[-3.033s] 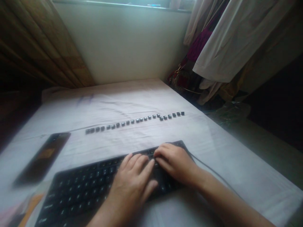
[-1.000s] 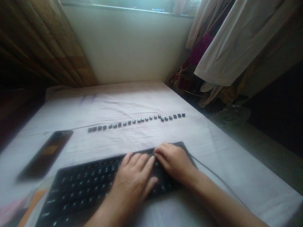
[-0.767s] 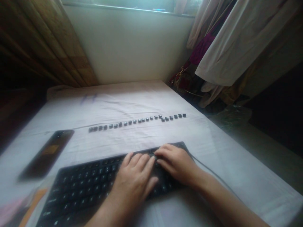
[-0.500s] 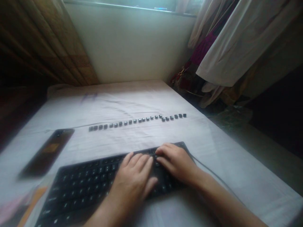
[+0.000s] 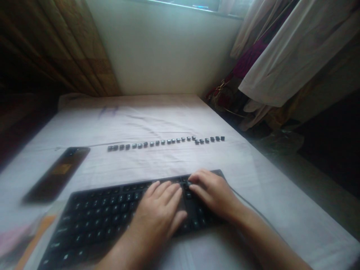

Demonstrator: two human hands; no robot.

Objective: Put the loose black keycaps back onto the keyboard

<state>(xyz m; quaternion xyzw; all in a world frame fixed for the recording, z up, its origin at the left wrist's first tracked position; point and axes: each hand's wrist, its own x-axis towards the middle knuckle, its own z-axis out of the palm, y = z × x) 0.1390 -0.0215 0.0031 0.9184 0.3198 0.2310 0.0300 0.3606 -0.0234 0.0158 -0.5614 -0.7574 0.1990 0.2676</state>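
Note:
A black keyboard [image 5: 98, 213] lies at a slant on the white cloth. My left hand [image 5: 160, 210] rests palm down over its middle-right keys, fingers spread and holding nothing visible. Over the right part of the keyboard is my right hand [image 5: 210, 191], its fingers bent and its thumb and fingertips at the keys near the top edge. Whether anything small is between those fingertips cannot be made out. Beyond the keyboard, several loose black keycaps [image 5: 163, 142] form a long row, with a short offset group at its right end.
A dark phone [image 5: 57, 174] lies left of the keyboard. Orange and pink items [image 5: 35, 243] sit at the lower left. A cable [image 5: 261, 215] runs from the keyboard beneath my right forearm. Clothes [image 5: 272, 56] hang beyond the right edge of the white surface [image 5: 253, 168].
The camera view has tilted slightly, shifting the background. Both hands keep nearly the same place on the keyboard, and the keycap row looks the same.

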